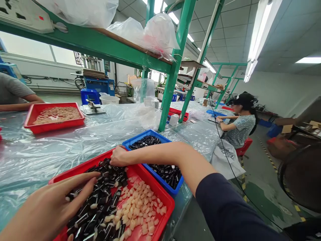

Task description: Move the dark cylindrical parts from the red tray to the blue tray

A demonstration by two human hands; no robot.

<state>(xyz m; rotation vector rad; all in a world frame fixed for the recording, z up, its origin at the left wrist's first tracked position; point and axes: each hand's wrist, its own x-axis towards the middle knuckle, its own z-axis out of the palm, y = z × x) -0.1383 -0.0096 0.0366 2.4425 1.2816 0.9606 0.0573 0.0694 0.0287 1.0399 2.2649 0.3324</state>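
Note:
A red tray in front of me holds glossy black pieces on its left and small cream-coloured pieces on its right. Over the black pieces at the tray's left side, my left hand has its thumb and forefinger stretched out and apart, with nothing visible between them. My right hand reaches across to the far rim, fingers curled down at the edge of the black pile. What those fingers hold, if anything, is hidden. Beside the red tray, a blue tray contains more black pieces, partly covered by my right forearm.
Clear plastic sheeting covers the table. Another red tray of pale pieces sits at the left, near a person's arm. A green shelf post rises behind the blue tray. Another person sits at the right.

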